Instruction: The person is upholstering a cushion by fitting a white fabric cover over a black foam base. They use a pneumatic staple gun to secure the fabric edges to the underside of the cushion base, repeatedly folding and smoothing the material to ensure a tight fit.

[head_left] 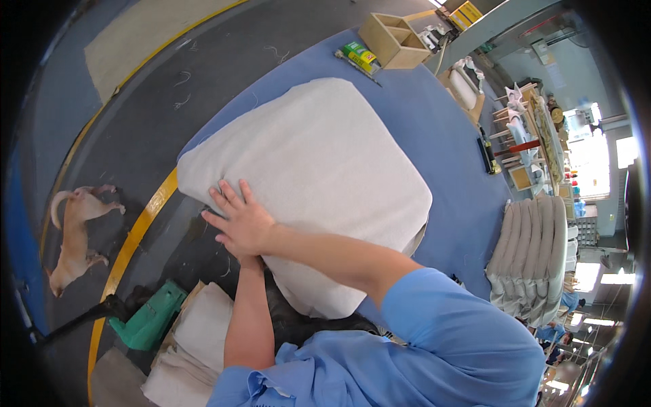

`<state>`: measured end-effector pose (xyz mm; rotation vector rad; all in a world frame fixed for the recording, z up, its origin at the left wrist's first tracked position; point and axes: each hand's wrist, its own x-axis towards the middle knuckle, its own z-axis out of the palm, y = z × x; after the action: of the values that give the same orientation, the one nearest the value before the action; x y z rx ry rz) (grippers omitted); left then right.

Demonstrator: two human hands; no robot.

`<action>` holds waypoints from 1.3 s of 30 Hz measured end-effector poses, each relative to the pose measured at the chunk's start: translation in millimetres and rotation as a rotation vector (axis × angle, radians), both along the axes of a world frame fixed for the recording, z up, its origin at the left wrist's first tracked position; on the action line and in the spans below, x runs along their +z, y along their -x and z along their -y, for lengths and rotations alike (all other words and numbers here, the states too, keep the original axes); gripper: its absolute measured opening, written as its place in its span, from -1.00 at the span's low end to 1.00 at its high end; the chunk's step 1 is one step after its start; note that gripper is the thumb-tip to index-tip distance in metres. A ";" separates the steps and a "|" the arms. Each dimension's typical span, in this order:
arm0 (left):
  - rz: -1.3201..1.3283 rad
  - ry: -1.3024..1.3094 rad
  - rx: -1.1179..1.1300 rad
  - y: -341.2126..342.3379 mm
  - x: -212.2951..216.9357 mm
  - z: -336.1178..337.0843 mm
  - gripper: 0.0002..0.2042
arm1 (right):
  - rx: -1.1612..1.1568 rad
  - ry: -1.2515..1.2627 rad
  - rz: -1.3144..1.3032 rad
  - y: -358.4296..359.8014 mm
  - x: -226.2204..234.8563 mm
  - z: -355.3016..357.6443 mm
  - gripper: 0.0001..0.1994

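Observation:
A large, boxy cushion [325, 156] covered in off-white fabric lies across the blue tabletop [447, 156], its near left part jutting past the edge. My right hand [245, 222] rests on the cushion's left edge, palm down with fingers spread, and holds nothing. From below, my left forearm [249, 322] reaches up to the same edge. The left hand itself is mostly hidden behind the right one, so its fingers cannot be made out. Loose fabric edges show at the cushion's lower right side.
A wooden box [397, 42], a green-and-yellow package [361, 57] and a black tool [487, 152] sit along the table's far and right edges. Cushions [529, 258] are stacked at right. Folded fabric [196, 339] and a green machine part [150, 317] are lower left. A dog [78, 234] lies on the floor.

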<state>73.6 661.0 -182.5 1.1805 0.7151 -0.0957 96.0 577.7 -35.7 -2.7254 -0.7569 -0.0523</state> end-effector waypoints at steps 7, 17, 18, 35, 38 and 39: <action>-0.134 -0.161 0.092 -5.3 21.9 -12.4 -0.39 | -0.523 0.306 -0.100 57.2 60.1 276.8 -0.19; -0.151 -0.068 0.082 2.3 31.7 -13.1 -0.38 | -0.110 0.235 -0.239 115.0 27.4 102.6 0.12; -0.131 -0.029 0.066 1.2 38.5 -6.9 -0.38 | -0.095 0.195 -0.209 112.3 24.2 88.3 0.10; -0.084 -0.143 0.127 2.6 40.7 -17.6 -0.38 | -0.144 0.170 -0.103 151.5 18.9 204.2 -0.01; -0.019 -0.231 0.103 3.2 29.9 -21.6 -0.36 | 0.006 0.179 -0.208 153.7 31.4 158.5 0.02; -0.002 -0.265 0.079 4.0 31.1 -14.5 -0.36 | 0.027 0.186 -0.236 155.1 33.0 153.1 0.02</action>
<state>69.6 675.5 -151.3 1.4029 0.7920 0.0667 -59.1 424.6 -2.7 -2.8242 -0.7620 0.3564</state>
